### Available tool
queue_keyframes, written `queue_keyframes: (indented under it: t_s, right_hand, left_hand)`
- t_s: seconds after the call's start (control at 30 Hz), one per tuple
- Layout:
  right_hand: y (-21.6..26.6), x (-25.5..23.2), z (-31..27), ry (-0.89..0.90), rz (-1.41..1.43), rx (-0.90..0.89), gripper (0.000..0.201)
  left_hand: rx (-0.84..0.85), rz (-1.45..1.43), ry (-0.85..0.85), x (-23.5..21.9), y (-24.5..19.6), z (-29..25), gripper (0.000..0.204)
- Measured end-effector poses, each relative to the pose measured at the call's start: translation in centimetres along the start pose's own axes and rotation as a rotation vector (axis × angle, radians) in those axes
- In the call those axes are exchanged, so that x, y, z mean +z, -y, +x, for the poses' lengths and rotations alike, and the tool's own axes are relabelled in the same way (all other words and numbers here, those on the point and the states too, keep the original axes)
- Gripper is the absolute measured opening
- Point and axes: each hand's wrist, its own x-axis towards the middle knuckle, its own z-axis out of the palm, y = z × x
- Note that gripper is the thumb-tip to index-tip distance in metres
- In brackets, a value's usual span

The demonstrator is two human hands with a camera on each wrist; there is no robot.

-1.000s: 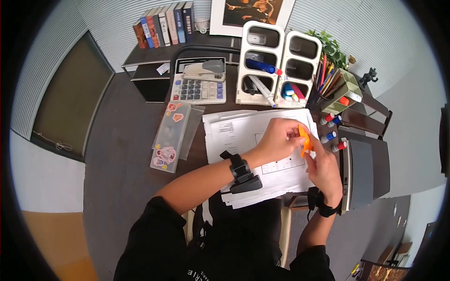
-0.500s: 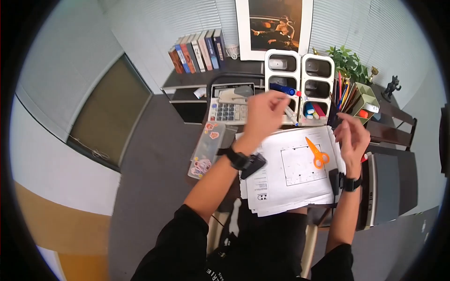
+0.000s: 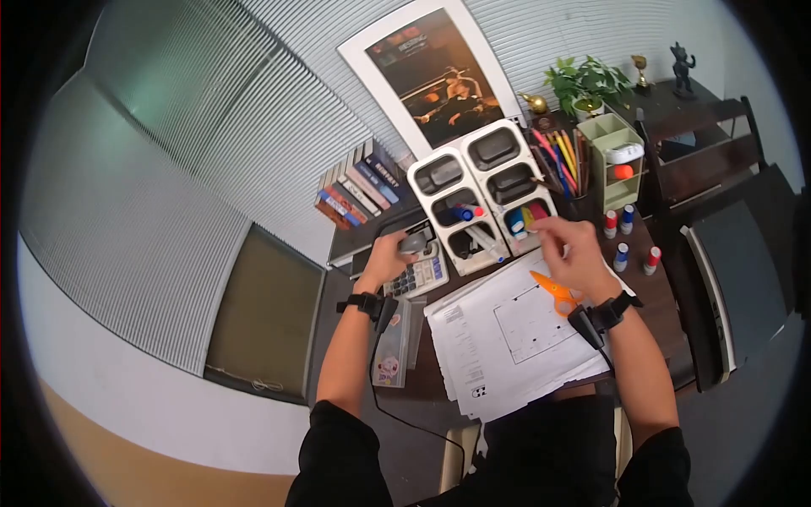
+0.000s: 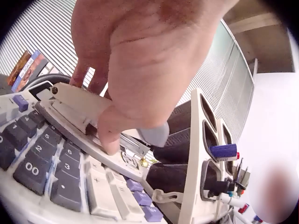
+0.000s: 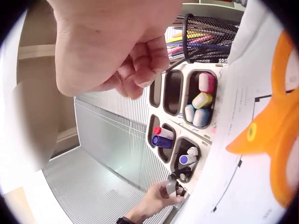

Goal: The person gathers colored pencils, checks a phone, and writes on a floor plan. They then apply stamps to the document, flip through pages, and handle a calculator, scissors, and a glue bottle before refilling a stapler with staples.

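Note:
My left hand [image 3: 386, 264] grips a beige and grey stapler [image 4: 77, 100] lying on a calculator [image 3: 435, 275]. In the left wrist view the thumb presses the stapler's near side, while the other fingers go behind it, partly hidden. My right hand [image 3: 579, 262] hovers over the far right of the papers [image 3: 473, 355], fingers loosely curled with nothing in them. Close beneath that hand lie orange scissors [image 5: 259, 133] on the printed sheet, their handles partly covered by the hand and wrist in the head view.
A white organizer [image 3: 463, 160] holding markers stands behind the papers. Right of it are a pencil cup [image 3: 562, 173], a green holder [image 3: 604, 139] and several small red and blue bottles [image 3: 622, 256]. A stickered pencil case [image 3: 389, 355] lies left, a black device [image 3: 735, 262] right.
The orange scissors, earlier in both hands, now lie on the papers. My left hand moved left to the stapler and took hold of it. The head view has turned and tilted.

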Motion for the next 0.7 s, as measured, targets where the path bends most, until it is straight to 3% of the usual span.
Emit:
queue_keyframes:
  t_s: [0.13, 0.3, 0.47, 0.6, 0.67, 0.7]
  right_hand:
    - [-0.4, 0.1, -0.1, 0.069, -0.099, -0.011, 0.013]
    - [-0.4, 0.0, -0.1, 0.077, -0.120, -0.071, 0.015]
    - [-0.3, -0.1, -0.2, 0.067, -0.142, -0.008, 0.010]
    - [0.4, -0.3, 0.0, 0.085, -0.114, 0.018, 0.008]
    - [1.4, -0.6, 0.3, 0.267, 0.041, 0.191, 0.009]
    - [0.8, -0.6, 0.2, 0.401, 0.180, 0.274, 0.025]
  left_hand:
    - [-0.093, 0.032, 0.065, -0.9, -1.6, 0.0, 0.037]
    - [-0.035, 0.126, 0.051, -1.6, -1.6, -0.2, 0.037]
    - [0.054, 0.239, 0.039, -4.4, -3.5, -1.6, 0.036]
    - [0.042, 0.096, 0.010, -7.7, -9.6, -5.0, 0.030]
    - [0.042, -0.059, 0.039, -7.7, -14.5, -6.8, 0.030]
    - [0.002, -0.042, 0.087, -7.5, -17.3, -7.4, 0.032]
